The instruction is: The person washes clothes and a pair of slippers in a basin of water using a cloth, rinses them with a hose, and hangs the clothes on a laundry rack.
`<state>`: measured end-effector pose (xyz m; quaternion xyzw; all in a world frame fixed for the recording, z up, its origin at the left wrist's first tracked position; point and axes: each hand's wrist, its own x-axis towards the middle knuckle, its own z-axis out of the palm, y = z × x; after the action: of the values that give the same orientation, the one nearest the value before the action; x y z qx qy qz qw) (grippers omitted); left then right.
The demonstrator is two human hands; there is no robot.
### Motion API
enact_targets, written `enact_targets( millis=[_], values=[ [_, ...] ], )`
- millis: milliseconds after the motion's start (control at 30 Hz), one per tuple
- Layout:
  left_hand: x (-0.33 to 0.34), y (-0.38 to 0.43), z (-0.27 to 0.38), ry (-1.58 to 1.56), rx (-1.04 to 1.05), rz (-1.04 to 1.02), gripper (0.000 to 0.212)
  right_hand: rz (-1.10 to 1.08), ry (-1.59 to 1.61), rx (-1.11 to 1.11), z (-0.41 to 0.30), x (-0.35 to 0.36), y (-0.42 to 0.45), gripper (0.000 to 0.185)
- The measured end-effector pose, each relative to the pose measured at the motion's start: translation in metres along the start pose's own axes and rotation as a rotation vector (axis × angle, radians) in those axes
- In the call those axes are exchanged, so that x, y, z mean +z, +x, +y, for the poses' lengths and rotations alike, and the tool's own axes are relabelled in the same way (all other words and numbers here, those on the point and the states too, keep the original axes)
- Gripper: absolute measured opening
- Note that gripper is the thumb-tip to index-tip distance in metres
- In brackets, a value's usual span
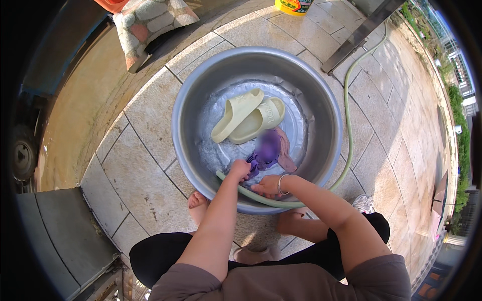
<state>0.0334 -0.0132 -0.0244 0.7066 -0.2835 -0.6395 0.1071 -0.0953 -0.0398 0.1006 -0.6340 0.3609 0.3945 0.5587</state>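
Note:
A wide metal basin [316, 98] sits on the tiled floor in front of me, with shallow water in its bottom. Inside it, two pale yellow-green slide sandals [235, 113] lie overlapped. A purple cloth item [268, 148], partly blurred, rests below them, beside a dusty pink cloth [287, 160]. My left hand [241, 170] is closed on the near-left end of the purple item. My right hand [269, 185], with a silver bangle at the wrist, is low inside the near wall, its fingers curled and partly hidden. A green hose [278, 203] curves over the near rim, its open end beside my left wrist.
The hose [347, 113] runs along the basin's right side. A metal post [354, 41] stands at the upper right, near a yellow tub [293, 6]. Patterned fabric [150, 28] hangs at the upper left. A bare foot [197, 203] is close to the basin's near-left side.

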Motion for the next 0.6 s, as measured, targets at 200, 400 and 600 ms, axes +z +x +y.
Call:
enact_targets(
  millis=[200,400,600],
  values=[
    [0.012,-0.010,0.036,-0.250,-0.158,0.279,0.031,0.821,0.142,0.135,0.073,-0.036,0.064,0.042],
    [0.021,0.030,-0.002,0.062,-0.024,0.267,0.049,0.779,0.141,-0.031,0.107,-0.011,0.092,0.039],
    [0.031,0.001,0.055,-0.495,-0.299,0.019,0.059,1.049,0.466,-0.227,0.117,-0.006,0.098,0.031]
  ],
)
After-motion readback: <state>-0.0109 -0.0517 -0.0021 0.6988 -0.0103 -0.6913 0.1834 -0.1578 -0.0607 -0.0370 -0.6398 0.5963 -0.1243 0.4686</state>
